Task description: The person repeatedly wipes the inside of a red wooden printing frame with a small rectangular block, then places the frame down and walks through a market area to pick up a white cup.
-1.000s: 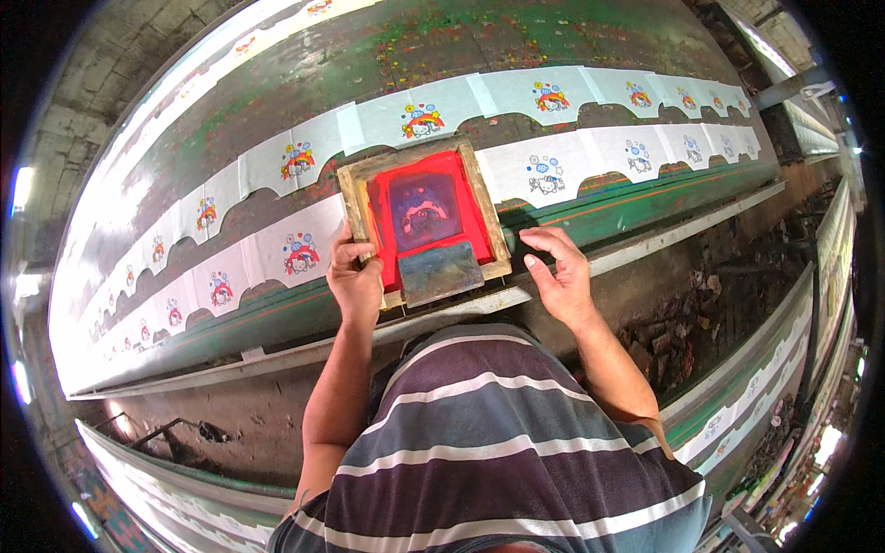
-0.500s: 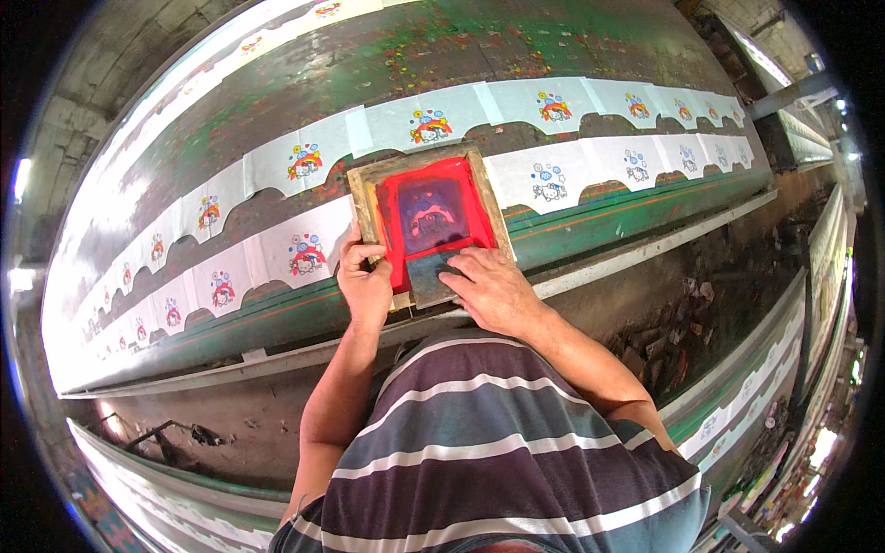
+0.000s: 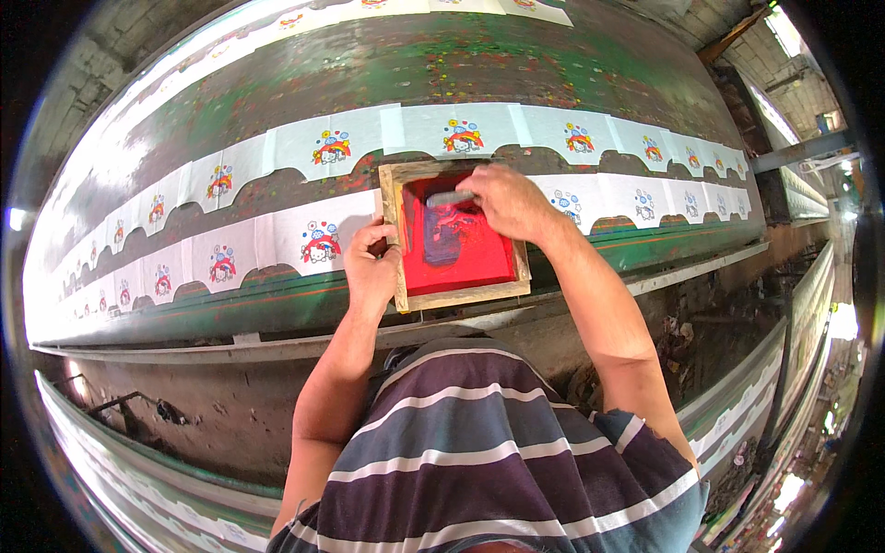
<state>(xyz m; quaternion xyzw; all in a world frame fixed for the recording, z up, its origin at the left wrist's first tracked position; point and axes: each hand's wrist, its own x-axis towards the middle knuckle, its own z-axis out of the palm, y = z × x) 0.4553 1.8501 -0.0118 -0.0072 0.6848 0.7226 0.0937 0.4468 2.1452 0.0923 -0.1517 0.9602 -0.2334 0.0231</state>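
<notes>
In the head view, your right hand point(image 3: 507, 198) had moved from the near end of the rectangular bare-wood frame point(image 3: 461, 296) to its far end within the last half second. The flat dark-grey blade point(image 3: 450, 198) had gone with it, leaving the near rail uncovered, and more of the glossy red ink point(image 3: 475, 260) showed inside. Your right fingers were closed over the blade, though blur hid their exact grip. Your left hand point(image 3: 371, 264) remained curled at the left rail, thumb and fingers drawn nearly together on the wood.

The frame lay over the front row of thin white scallop-edged sheets point(image 3: 288, 217), between one with a red-and-blue print on its left and one with only blue and dark lines on its right. Your right hand hid the frame's far right corner, and your forearm crossed above the pale straight ledge point(image 3: 636, 269). Beyond ran a second row of white sheets point(image 3: 419, 123) with fuller, multicoloured prints.

The long table point(image 3: 387, 74) was dark and green-stained, speckled with red and yellow. The frame's wood looked worn; a bluish-purple patch marked the ink's left side. Your striped cloth shirt point(image 3: 470, 442) filled the lower middle.
</notes>
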